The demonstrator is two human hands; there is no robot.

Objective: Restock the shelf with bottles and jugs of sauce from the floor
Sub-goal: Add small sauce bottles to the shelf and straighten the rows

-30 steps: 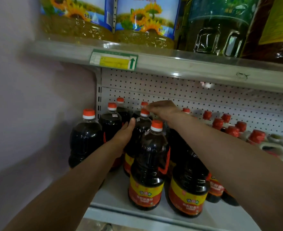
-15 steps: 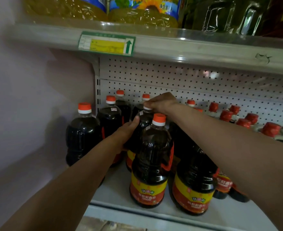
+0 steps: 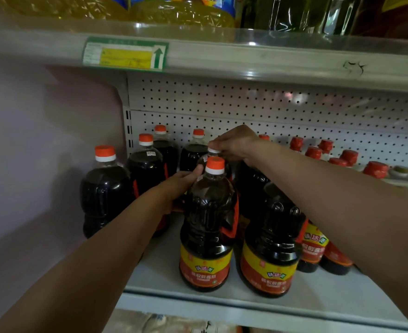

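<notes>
Gripping the cap end of a sauce bottle (image 3: pixel 213 156) in the second row, the right hand (image 3: pixel 236 143) closes over its top, where half a second ago it only rested on the cap with looser fingers. That bottle stands on the shelf (image 3: pixel 323 299) directly behind the front bottle (image 3: pixel 209 227), which hides most of its body. The left hand (image 3: pixel 179 188) now presses flat against the side of the same bottle, with its thumb against the front bottle's shoulder; a second ago it was held more open and farther back. Its fingers are hidden behind the front bottle, so it cannot be told whether they wrap the bottle or only brace it. The bottles themselves have barely moved between frames, and the view has drifted downward. This suggests the person is settling the bottle into line within the row, not carrying a fresh one in. A second labelled bottle (image 3: pixel 271 246) stands just beside the front one, partly under the right forearm. Unlabelled-side bottles (image 3: pixel 107 188) fill the left end near the wall. Red-capped jugs (image 3: pixel 376 169) sit farther right, and oil jugs (image 3: pixel 181 12) stand on the upper shelf.
</notes>
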